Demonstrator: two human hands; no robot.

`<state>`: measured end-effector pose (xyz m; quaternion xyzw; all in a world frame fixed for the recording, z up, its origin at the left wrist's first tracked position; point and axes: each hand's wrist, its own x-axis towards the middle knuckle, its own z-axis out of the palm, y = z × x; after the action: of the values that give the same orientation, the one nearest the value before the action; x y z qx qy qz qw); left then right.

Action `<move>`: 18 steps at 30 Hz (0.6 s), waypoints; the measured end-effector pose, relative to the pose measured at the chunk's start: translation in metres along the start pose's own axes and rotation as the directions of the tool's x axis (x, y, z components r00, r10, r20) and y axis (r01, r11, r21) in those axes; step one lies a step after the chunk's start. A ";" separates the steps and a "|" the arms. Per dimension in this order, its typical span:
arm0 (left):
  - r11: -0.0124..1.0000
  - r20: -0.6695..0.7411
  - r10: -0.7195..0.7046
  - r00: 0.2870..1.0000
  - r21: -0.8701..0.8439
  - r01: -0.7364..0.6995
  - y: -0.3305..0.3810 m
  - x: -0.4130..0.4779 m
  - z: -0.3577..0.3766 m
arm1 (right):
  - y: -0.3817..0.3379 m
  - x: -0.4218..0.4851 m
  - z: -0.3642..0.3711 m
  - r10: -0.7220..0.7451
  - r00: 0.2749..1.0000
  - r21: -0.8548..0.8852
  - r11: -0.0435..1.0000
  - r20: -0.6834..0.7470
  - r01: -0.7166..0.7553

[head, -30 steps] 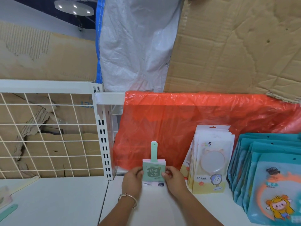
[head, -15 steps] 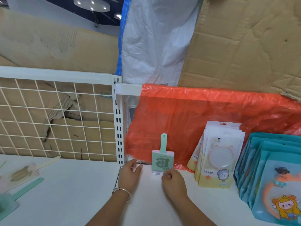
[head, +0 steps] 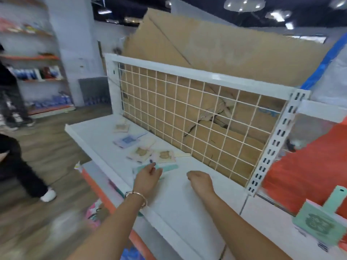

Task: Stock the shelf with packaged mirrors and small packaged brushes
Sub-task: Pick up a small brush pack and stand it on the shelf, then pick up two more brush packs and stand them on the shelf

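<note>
left hand (head: 147, 178): mine, reaching out over the white shelf (head: 180, 201); fingers loosely spread, nothing gripped; fingertips touch or hover just over a mint green packaged brush (head: 165, 167) lying flat; i cannot tell which, the frame is blurred; a thin bangle (head: 136, 196) sits on that wrist
right hand (head: 200, 180): mine, just above the shelf near the middle; fingers curled in loosely; nothing in it that i can see
green brush, standing: a mint green packaged brush on its card (head: 319, 221) stands upright at the far right of the shelf, handle up, in front of the orange plastic sheet (head: 304, 171); well apart from both my hands
loose packs: 4 or so flat packs lie on the shelf beyond my left hand; 2 beige ones (head: 153, 153) side by side, just past the flat green brush; a blue one (head: 126, 141) further left; another beige one (head: 121, 127) near the far end; details too blurred to tell
shelf back: a white wire grid panel (head: 195, 117) with brown cardboard (head: 216, 51) behind it; a slotted white upright (head: 274, 143) at its right edge
surroundings: a person's dark trouser leg and white shoe (head: 47, 195) on the wooden floor to the left
</note>
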<state>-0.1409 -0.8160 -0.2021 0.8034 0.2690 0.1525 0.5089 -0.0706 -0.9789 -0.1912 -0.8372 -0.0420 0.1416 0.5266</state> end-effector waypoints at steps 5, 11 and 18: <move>0.998 -0.056 -0.051 0.997 -0.048 0.049 -0.034 0.049 -0.074 | -0.040 0.029 0.070 0.134 0.989 0.109 0.984 0.062 -0.140; 0.997 0.112 -0.047 0.993 0.067 0.039 -0.061 0.120 -0.124 | -0.068 0.058 0.133 0.266 0.964 0.159 0.951 0.018 -0.265; 0.989 0.268 -0.123 0.955 0.109 0.097 -0.072 0.168 -0.128 | -0.079 0.069 0.141 0.402 0.914 0.224 0.897 -0.053 -0.381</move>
<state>-0.0917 -0.5989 -0.2158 0.8237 0.2472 -0.0018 0.5103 -0.0380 -0.8059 -0.1913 -0.7744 0.1684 0.2071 0.5736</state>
